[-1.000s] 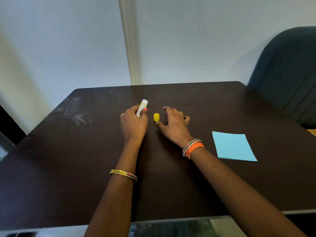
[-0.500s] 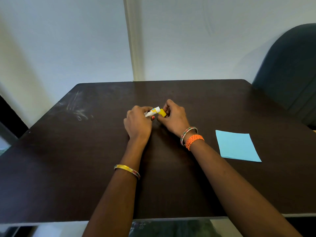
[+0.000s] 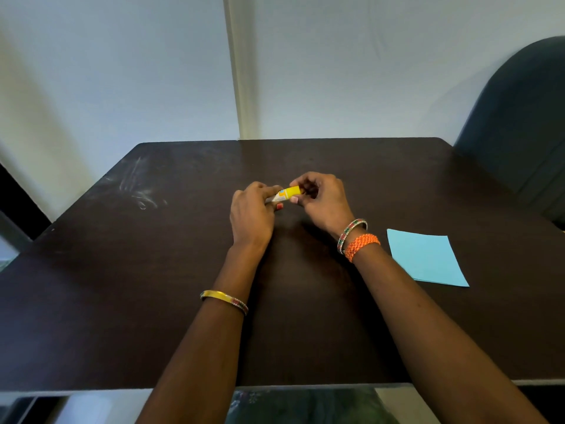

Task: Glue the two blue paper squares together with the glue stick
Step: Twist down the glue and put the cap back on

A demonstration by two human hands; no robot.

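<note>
Glue stick point(image 3: 284, 194) at table point(image 3: 153, 301) centre, body gripped by left hand point(image 3: 252, 214), yellow cap end pinched by right hand point(image 3: 321, 198); blue paper point(image 3: 425, 258) at four o'clock; risk: cap slipping from pinch, rolling away.

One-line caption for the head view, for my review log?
Both hands hold the glue stick above the dark table; blue paper lies to the right.

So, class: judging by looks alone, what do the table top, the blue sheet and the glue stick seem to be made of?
Table top: probably dark wood or wood-look laminate; faint grain, dull sheen, pale scuffs at far left.
Blue sheet: paper; thin, flat, matte, crisp edges.
Glue stick: likely plastic; smooth yellow cap end, printed white body, held between the left hand and right hand.
</note>
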